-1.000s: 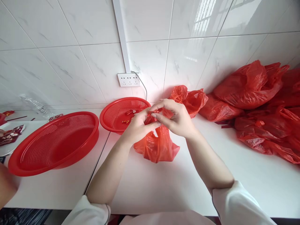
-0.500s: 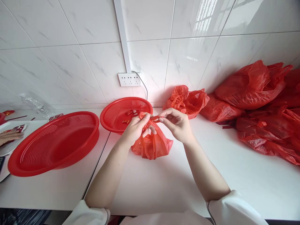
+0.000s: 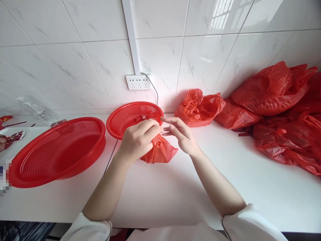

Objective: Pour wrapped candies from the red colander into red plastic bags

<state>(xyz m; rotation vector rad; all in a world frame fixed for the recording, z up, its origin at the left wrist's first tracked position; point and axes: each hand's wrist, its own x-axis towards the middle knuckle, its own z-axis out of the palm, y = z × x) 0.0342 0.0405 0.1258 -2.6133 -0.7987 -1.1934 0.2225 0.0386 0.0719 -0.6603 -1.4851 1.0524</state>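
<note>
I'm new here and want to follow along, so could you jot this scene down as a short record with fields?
left hand: closed on the top of a small red bag
right hand: beside it, fingers spread
near the wall: small basket with wrapped pieces
left side: large red basket
right side: pile of red bags

The left hand (image 3: 139, 139) hides the top of the small red plastic bag (image 3: 162, 153). The right edge cuts off the piled red plastic bags (image 3: 273, 92).
</note>
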